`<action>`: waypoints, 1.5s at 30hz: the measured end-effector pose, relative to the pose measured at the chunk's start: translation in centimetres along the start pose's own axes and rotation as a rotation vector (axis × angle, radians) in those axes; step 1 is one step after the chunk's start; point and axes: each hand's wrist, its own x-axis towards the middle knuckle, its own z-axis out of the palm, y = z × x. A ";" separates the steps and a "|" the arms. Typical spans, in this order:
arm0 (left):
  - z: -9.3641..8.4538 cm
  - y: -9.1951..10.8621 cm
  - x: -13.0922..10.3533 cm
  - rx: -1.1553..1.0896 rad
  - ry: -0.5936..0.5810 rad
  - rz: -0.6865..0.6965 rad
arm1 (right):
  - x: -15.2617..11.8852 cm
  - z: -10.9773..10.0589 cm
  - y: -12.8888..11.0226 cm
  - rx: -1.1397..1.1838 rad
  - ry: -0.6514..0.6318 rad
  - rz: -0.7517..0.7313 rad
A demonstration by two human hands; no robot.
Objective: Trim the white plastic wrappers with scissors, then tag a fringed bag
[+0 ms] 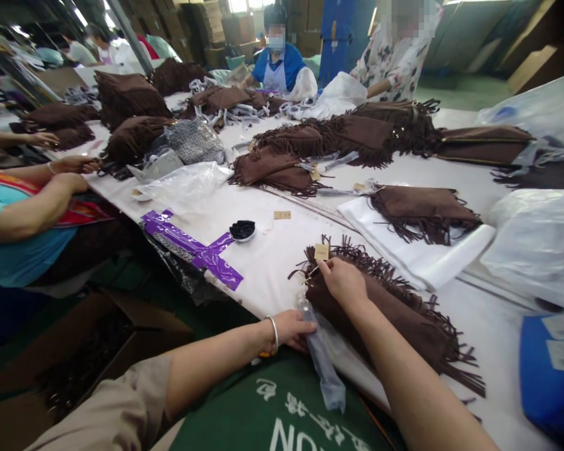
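A brown fringed bag (385, 307) lies on the white table in front of me. My right hand (343, 282) is at its upper left end, thumb and fingers pinched on a small tan tag (321, 252). Nearer the table's front edge, my left hand (294, 329), with a bracelet at the wrist, is closed on a clear plastic-wrapped strap (324, 363) that hangs down over my green apron. The wrapped strap's top end lies close to the bag's left end.
On the table (272, 250) are a small dish of black pieces (242, 230), purple tape (192, 250), another fringed bag (425, 210) on white wrap and more bags behind. People work at the left and far side. An open carton (155, 313) stands below left.
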 end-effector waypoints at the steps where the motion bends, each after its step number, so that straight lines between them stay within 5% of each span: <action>1: 0.0 0.0 0.0 0.057 -0.003 -0.007 | 1.0 -0.1 -0.5 -0.058 0.016 0.023; 5: -1.9 1.6 -1.6 0.400 -0.030 -0.033 | 4.0 0.2 -1.5 -0.077 0.009 0.055; 9: -5.4 5.1 -2.8 0.535 0.315 0.252 | 4.3 -0.2 -0.8 -0.070 0.050 0.015; 12: -6.9 7.9 -2.0 0.518 0.441 0.489 | 3.5 -0.7 -1.2 -0.003 0.097 -0.085; 16: -6.7 11.0 0.1 0.334 0.331 0.655 | 2.0 -0.7 -3.7 0.412 0.021 -0.353; 19: -6.9 11.7 0.7 0.177 0.366 0.723 | 1.1 -0.4 -4.7 0.551 -0.089 -0.389; 25: -9.5 8.6 -0.1 0.051 0.549 0.659 | -0.2 1.0 -2.6 0.249 -0.143 -0.274; 33: -9.0 3.5 -1.8 -0.150 0.565 0.657 | 0.5 2.1 -0.5 0.880 -0.357 0.003; 37: -8.1 1.0 -3.4 -0.114 0.551 0.664 | -0.1 0.6 1.1 1.139 -0.162 -0.010; 41: -7.1 -0.6 -4.4 0.026 0.543 0.575 | -4.0 0.5 0.5 0.556 0.046 -0.154; 45: -6.9 0.2 -4.5 0.086 0.621 0.549 | -8.5 2.7 -0.5 0.030 -0.039 -0.451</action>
